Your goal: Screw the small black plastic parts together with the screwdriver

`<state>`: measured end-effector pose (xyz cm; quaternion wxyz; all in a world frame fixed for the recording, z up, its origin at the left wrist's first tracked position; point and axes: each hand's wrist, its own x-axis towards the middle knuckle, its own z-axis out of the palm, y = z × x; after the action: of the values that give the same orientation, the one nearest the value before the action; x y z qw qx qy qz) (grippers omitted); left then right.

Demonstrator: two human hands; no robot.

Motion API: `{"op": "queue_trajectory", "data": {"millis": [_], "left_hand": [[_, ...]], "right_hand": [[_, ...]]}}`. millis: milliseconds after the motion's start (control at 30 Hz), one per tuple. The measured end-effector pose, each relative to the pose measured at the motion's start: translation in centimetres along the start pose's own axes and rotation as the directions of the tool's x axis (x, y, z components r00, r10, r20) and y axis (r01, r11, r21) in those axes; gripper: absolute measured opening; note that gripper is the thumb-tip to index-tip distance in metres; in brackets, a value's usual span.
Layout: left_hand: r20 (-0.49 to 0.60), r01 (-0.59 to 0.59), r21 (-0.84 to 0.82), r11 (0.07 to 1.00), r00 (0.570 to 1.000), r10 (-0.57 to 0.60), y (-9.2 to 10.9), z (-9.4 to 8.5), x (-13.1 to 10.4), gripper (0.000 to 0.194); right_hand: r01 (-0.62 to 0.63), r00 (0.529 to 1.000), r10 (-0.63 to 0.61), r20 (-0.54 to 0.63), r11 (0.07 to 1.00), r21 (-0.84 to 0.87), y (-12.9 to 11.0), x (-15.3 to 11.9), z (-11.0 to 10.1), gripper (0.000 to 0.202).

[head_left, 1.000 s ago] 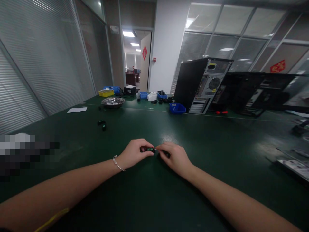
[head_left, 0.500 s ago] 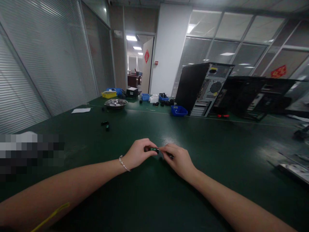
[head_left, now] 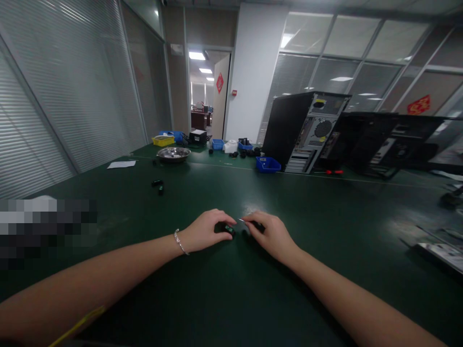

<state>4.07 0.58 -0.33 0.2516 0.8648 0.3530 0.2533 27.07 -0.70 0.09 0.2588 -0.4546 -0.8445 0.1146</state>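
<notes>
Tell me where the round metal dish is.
In the head view, the round metal dish sits toward the far left of the green table, just in front of the yellow tray and right of the white paper.

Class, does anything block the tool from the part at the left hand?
No object shows between the thin tool and the small part; only the forefinger tip of the left hand lies near that path.
</notes>
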Motion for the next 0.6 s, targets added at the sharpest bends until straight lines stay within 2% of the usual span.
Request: {"op": "queue_trajectory", "data": {"millis": [67,133,233,333,433,600], "left_hand": [[0.004,-0.024,0.035,0.999,1.000,0.023,-0.2,-0.4,-0.2,0.050],[-0.025,-0.031,0.050,0.998,0.999,0.033,-0.5,-0.8,-0.3,0.054],[-0.057,-0.121,0.125,0.985,0.990,0.129,-0.6,-1.3,-0.4,0.034],[-0.010,-0.279,0.270,0.921,0.956,0.293,-0.5,-1.4,-0.5,0.014],[0.047,-0.367,0.381,0.848,0.924,0.379,-0.6,-1.0,-0.4,0.015],[0.052,-0.425,0.458,0.781,0.890,0.454,-0.6,-0.3,-0.1,0.019]], "right_hand": [[0.002,0.999,0.000,0.042,0.999,-0.053,0.5,0.0,-0.5,0.022],[0.034,0.997,-0.026,0.072,0.993,-0.115,0.8,0.0,-0.9,0.021],[0.080,0.995,-0.070,0.065,0.985,-0.156,0.8,-0.1,-1.1,0.023],[0.110,0.992,-0.101,0.077,0.987,-0.119,0.4,-0.2,-0.8,0.023],[0.140,0.986,-0.130,0.103,0.986,-0.087,0.2,-0.3,-0.5,0.022],[0.154,0.984,-0.146,0.105,0.986,-0.068,0.4,-0.3,-0.4,0.021]]}}
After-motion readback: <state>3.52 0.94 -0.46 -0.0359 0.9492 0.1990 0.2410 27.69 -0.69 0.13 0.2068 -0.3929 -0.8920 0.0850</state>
